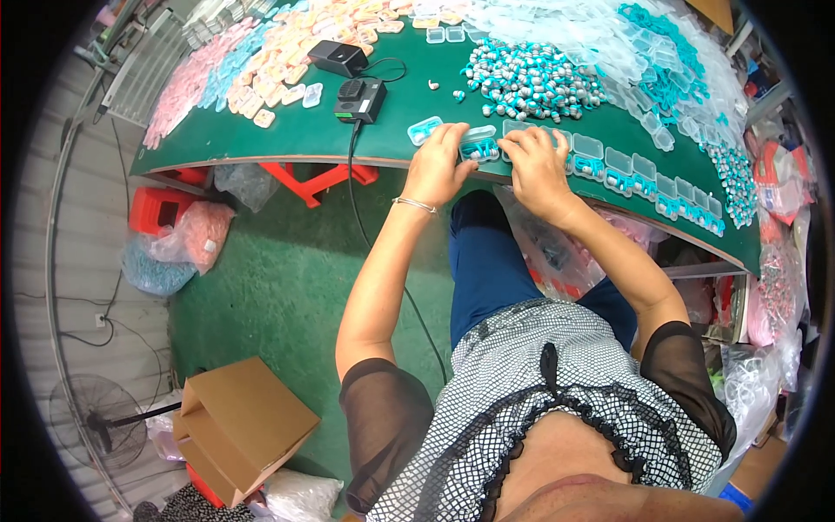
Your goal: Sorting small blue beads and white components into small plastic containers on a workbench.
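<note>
A small clear case (479,146) is pinched at the table (287,139) edge by both the left hand (435,165) and right hand (535,170), fingertips pressed together on it, probably so finished cases (648,178) line up rightward within easy reach.

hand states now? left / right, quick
Left hand: fingers curled on a small clear case with teal contents at the table edge.
Right hand: fingers bent on the same case; grip unclear.
</note>
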A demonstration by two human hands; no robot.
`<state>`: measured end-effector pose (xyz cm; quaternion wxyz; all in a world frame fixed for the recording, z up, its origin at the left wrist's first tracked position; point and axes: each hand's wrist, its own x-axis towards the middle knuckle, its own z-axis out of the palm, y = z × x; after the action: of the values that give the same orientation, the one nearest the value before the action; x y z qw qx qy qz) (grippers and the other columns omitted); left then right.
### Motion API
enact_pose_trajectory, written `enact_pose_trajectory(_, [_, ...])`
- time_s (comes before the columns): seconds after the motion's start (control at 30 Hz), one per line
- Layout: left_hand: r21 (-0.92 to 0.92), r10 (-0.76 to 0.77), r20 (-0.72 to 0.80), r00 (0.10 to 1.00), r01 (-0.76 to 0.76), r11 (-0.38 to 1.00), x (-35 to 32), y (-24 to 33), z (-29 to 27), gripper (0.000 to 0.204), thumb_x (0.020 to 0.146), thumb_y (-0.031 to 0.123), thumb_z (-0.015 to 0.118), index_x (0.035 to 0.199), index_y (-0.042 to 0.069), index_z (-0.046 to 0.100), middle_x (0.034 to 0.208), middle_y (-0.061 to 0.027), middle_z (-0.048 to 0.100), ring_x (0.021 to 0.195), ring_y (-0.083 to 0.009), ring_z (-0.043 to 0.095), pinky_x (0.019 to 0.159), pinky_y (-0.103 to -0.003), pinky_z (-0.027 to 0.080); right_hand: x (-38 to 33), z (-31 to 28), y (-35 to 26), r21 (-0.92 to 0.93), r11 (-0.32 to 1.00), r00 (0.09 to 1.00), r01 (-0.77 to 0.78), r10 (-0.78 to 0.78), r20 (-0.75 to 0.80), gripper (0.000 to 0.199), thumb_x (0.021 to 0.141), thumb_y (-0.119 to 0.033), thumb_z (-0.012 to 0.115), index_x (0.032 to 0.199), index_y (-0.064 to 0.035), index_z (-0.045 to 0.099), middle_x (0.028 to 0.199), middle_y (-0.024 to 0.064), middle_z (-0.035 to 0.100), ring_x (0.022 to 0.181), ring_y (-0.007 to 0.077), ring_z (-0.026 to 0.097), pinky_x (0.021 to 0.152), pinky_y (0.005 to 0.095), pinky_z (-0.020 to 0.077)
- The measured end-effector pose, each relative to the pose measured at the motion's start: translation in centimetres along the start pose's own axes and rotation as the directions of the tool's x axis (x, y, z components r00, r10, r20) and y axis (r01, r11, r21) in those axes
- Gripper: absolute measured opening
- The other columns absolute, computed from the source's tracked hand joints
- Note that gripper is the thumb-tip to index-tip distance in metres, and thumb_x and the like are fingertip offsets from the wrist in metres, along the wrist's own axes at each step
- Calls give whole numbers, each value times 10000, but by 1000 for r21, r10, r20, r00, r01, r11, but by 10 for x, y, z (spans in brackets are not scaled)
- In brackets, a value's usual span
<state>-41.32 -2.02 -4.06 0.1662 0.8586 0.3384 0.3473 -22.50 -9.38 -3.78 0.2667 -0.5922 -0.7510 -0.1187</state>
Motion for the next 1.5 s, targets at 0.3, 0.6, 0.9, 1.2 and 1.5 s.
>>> enact_pose_trajectory(0.3, [9,-29,23,999,29,1000,0,3,-1,581,713,100,775,1231,45,518,1149,-143,565,783,-270,626,716,-371,531,-1,1,-3,-153,981,992,117,-123,-26,323,750,-60,594,1069,-76,642,1104,36,585,1118,255,503,1004,581,250])
enact_pose_trajectory(0.6, [102,132,-45,990,-127,987,-4,2,-1,411,772,133,730,1144,40,583,1113,-144,602,939,-341,622,782,-402,523,1,-9,8,-232,932,960,279,-271,65,343,798,-113,560,1132,-79,630,1151,48,568,1181,256,475,1044,584,201])
enact_pose_trajectory(0.9, [95,178,-83,981,-170,981,-1,-1,-1,261,812,116,693,1052,37,630,1021,-125,634,879,-331,636,743,-396,530,5,-19,11,-175,952,967,253,-252,28,303,770,-104,617,1070,-87,649,1097,49,598,1145,256,505,1034,578,223])
enact_pose_trajectory(1.2, [47,166,-96,981,-162,986,2,-5,-1,248,811,117,701,1039,35,646,1013,-125,640,858,-321,642,731,-389,530,30,-5,6,107,967,973,231,-227,-47,310,750,-128,700,1051,-119,624,1033,34,601,1053,212,548,973,500,302])
enact_pose_trajectory(1.5, [44,132,-92,987,-128,991,3,-6,1,254,815,120,699,1052,42,648,1014,-128,640,853,-327,644,728,-390,533,29,8,12,100,962,966,254,-247,-78,334,734,-127,716,1053,-105,622,1031,35,613,1021,217,567,911,434,353])
